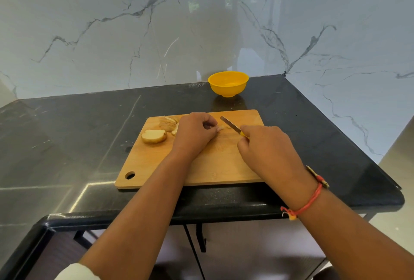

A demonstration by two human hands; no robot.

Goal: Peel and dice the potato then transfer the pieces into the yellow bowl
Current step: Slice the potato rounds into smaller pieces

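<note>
dicing step, wooden board (224, 164) on dark worktop (67, 134): left hand (193, 133), grip pinching a small potato piece (221, 128); right hand (266, 147), grip closed round the knife (229, 124), blade just right of that piece. stock: potato half (154, 136) and slices (169, 122) at the board's far left; yellow bowl (228, 83) beyond the far edge, apparently no pieces in it. note: left fingertips (214, 127) best tucked back from the blade, cuts short, even and straight down.

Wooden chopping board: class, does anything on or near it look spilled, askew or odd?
Nothing is spilled. The rectangular wooden chopping board sits slightly askew on the black stone counter, and the cut potato half looks unpeeled.
</note>
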